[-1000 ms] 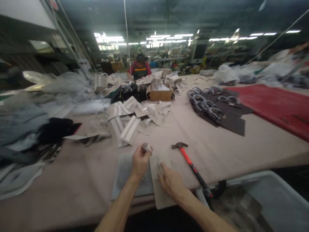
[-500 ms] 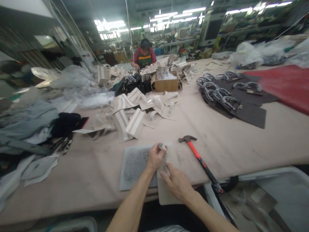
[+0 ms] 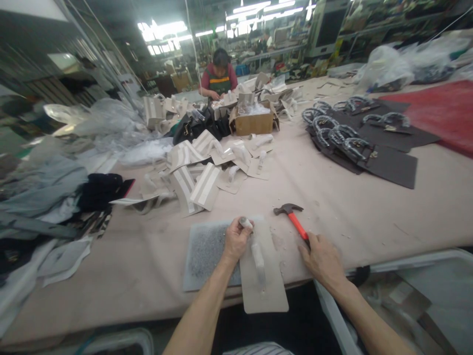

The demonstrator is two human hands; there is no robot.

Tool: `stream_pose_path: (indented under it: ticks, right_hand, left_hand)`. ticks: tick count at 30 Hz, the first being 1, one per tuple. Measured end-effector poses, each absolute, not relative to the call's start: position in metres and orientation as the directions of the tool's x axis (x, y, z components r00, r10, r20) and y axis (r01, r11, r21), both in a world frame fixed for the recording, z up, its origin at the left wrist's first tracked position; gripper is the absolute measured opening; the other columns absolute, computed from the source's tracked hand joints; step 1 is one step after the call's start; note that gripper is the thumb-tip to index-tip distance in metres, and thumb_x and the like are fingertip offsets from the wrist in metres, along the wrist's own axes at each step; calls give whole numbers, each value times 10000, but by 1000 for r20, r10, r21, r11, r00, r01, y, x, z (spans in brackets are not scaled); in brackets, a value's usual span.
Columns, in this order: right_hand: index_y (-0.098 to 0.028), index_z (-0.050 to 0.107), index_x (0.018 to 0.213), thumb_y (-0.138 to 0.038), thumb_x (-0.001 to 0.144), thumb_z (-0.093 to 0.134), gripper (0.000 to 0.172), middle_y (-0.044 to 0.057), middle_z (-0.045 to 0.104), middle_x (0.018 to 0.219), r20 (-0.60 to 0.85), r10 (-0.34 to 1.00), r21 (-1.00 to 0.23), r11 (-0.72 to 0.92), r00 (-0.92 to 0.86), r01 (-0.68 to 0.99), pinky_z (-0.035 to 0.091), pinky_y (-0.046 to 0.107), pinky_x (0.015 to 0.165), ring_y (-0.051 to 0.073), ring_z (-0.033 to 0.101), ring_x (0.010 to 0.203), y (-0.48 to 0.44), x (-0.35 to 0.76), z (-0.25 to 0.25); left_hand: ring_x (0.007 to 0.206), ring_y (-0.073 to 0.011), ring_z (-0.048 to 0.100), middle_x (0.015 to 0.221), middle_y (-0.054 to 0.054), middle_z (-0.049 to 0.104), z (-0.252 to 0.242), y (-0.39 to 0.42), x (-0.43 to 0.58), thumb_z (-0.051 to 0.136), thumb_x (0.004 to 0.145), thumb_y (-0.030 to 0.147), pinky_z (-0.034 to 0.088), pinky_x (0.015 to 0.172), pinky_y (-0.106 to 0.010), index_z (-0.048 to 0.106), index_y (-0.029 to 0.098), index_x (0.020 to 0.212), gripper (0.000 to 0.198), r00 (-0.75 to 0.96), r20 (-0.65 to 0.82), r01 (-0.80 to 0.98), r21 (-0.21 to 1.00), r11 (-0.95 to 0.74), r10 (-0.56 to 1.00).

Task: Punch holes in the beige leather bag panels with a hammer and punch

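Observation:
My left hand (image 3: 236,240) is closed around a short pale cylinder (image 3: 245,223) with a round grey end facing up. The cylinder stands at the upper edge of a beige bag panel (image 3: 271,291), but its lower end is hidden by my fingers. Along the panel runs a wrapped, pale bag handle (image 3: 258,259). Under the panel's left side lies a speckled grey pad (image 3: 205,256). My right hand (image 3: 325,259) grips the black lower shaft of a claw hammer (image 3: 297,224); its head and orange neck rest on the table.
Beige panels with handles (image 3: 205,187) are piled ahead, near a cardboard box (image 3: 253,124) and black bags (image 3: 203,128). Dark panels with wrapped handles (image 3: 391,165) lie right. A co-worker (image 3: 219,76) sits across the table (image 3: 148,276). A white bin (image 3: 443,261) stands below right.
My right hand has left the beige panel and moved right onto the hammer's shaft, uncovering the bag handle. My left hand keeps holding the pale cylinder.

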State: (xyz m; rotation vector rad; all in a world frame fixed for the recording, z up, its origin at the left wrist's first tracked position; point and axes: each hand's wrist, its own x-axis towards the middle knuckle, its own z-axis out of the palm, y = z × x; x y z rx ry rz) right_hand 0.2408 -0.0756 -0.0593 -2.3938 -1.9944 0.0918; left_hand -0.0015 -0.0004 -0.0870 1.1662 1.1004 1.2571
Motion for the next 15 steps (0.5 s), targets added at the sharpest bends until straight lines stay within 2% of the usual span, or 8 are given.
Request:
stream_pose_path:
  ticks: [5,7,8,10,11,12,13,15]
  right_hand:
    - [-134,576,1110,-303,968,450,254,127,603,993,-119,969,-52,-222,214,974,364,320,666,258,621,855,-69,248,-70]
    - [-151,576,1046,-286,952,460,202,115,612,964,-181,952,-126,-273,248,954,347,310,652,237,616,817,-64,250,-68]
    - [-160,571,1005,-265,928,484,156,99,612,924,-217,939,-208,-311,266,927,342,302,644,221,606,790,-62,250,-65]
    - [-176,546,899,-213,865,536,51,46,583,799,-365,882,-508,-456,297,731,344,278,617,177,566,706,-58,247,-58]
    - [-185,521,847,-204,843,544,30,17,551,735,-465,842,-642,-534,274,550,355,266,597,153,536,649,-56,244,-54]
    - [-195,492,810,-209,834,539,55,-10,513,688,-553,803,-720,-595,223,356,370,257,571,131,498,589,-56,240,-50]
    - [-204,462,788,-222,837,522,80,-30,478,657,-616,771,-746,-636,161,195,380,250,538,114,457,535,-56,235,-46]
    - [-221,417,790,-262,862,466,97,-59,422,627,-664,744,-743,-668,79,49,373,242,473,95,383,459,-57,225,-36]
  left_hand:
    - [836,-173,670,905,-63,727,-88,1,-1,725,774,344,513,786,-255,644,152,932,262,38,19,-96,995,-16,999]
    - [829,-174,672,901,-62,728,-90,1,0,717,775,332,513,778,-253,643,154,936,251,39,25,-70,997,-22,999]
    - [820,-174,672,898,-61,727,-90,1,0,708,778,321,512,767,-251,644,155,941,242,41,30,-47,999,-28,999]
    - [805,-175,671,887,-57,726,-91,0,1,681,790,289,508,749,-248,646,157,952,212,43,54,18,998,-55,998]
    - [804,-175,670,886,-55,726,-91,-1,1,666,796,268,505,746,-247,647,160,956,194,45,75,57,995,-77,996]
    - [804,-175,669,883,-51,726,-91,-1,2,652,800,247,503,745,-246,649,164,958,178,50,97,98,990,-102,994]
    - [803,-175,667,877,-47,725,-91,-2,2,640,803,227,499,745,-245,651,167,957,166,59,121,136,982,-128,991]
    - [788,-170,658,860,-36,719,-90,-4,2,624,806,199,489,735,-240,653,174,958,157,86,160,207,963,-175,983]
